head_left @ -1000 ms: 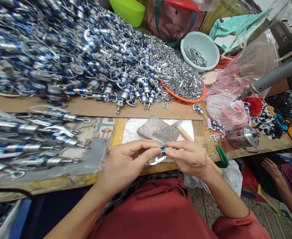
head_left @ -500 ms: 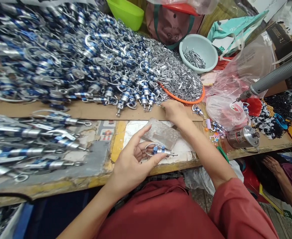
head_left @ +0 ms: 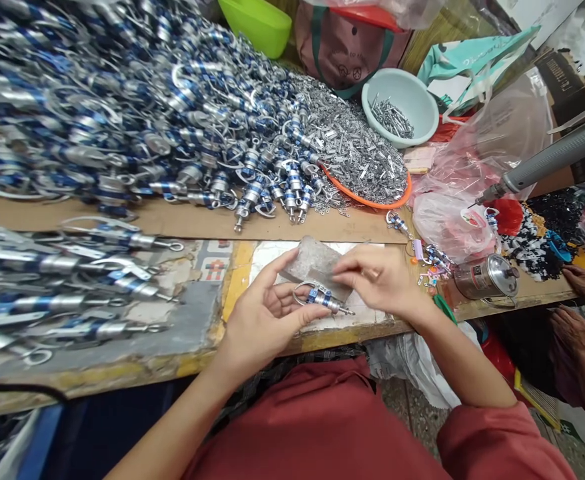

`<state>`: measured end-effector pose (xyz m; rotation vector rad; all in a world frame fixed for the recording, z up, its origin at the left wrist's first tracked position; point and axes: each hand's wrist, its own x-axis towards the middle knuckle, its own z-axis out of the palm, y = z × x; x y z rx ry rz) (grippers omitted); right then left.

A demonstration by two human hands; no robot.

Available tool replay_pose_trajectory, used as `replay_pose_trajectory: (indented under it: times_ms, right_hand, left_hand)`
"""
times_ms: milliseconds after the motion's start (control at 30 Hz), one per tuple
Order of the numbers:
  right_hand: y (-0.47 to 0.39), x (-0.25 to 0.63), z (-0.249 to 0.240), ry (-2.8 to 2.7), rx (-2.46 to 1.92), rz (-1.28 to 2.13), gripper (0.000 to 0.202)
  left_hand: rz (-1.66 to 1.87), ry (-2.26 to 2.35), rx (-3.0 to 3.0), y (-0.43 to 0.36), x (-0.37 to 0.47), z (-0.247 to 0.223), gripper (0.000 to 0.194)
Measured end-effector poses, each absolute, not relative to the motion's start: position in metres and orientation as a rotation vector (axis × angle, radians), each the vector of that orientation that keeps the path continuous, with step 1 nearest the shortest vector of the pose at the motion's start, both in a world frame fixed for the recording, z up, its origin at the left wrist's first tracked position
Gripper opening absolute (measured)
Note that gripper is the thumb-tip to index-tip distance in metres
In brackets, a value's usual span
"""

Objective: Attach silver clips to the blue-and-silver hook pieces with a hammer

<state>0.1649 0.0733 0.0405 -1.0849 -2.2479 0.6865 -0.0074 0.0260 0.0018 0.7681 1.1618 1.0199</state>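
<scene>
Near the bench's front edge, my left hand [head_left: 267,313] holds a blue and silver metal assembly [head_left: 320,297] between thumb and fingers, its thin tip pointing right. My right hand [head_left: 372,277] is just right of and above it, thumb and fingertips pinched together; anything between them is too small to make out. Behind the two hands lies a grey metal block [head_left: 312,257] on a white patch of the bench. A pile of small flat metal parts [head_left: 360,157] sits farther back, partly ringed by an orange rim [head_left: 372,203].
Similar assemblies [head_left: 147,127] heap at the left, with more [head_left: 72,267] laid nearer. A bowl of pins [head_left: 400,107] stands behind. At the right are a grey power screwdriver [head_left: 552,157], a metal canister [head_left: 487,277] and another person's hands [head_left: 572,330].
My right hand has come back from the edge of the small-parts pile to beside the assembly. My left hand keeps its hold almost in place. The other person's hands at the right have moved.
</scene>
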Motion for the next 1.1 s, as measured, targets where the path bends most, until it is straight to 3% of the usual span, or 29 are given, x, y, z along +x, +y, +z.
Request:
replay_pose_trajectory:
  times_ms: [200,367,567,733,833,933,1100]
  right_hand:
    - [0.045,0.161,0.017,-2.4,-0.93,0.204,0.023]
    - [0.033,0.157,0.022,-2.568,-0.988,0.02,0.023]
    - [0.024,0.181,0.021,-2.391,-1.075,0.078,0.032]
    - [0.022,0.23,0.007,-2.251,-1.751,0.133,0.036]
    - [0.018,0.243,-0.001,-2.335,-1.925,0.291,0.031]
    - [0.015,0.239,0.006,-2.194,-1.809,0.287,0.025]
    - [0.001,0.222,0.04,-2.26,-1.342,0.124,0.052]
  left_hand:
    - [1.05,1.131,0.799,0.024,-0.008,0.0,0.094]
    - [1.062,1.133,0.788,0.025,-0.007,0.0,0.095]
    - [1.048,1.179,0.811,0.026,-0.007,0.001,0.094]
    - [1.034,1.195,0.806,0.026,-0.007,0.001,0.096]
    - [1.04,1.202,0.808,0.027,-0.008,0.001,0.097]
    - [1.031,1.191,0.812,0.027,-0.008,0.001,0.098]
    - [1.019,1.228,0.806,0.027,-0.007,0.0,0.1]
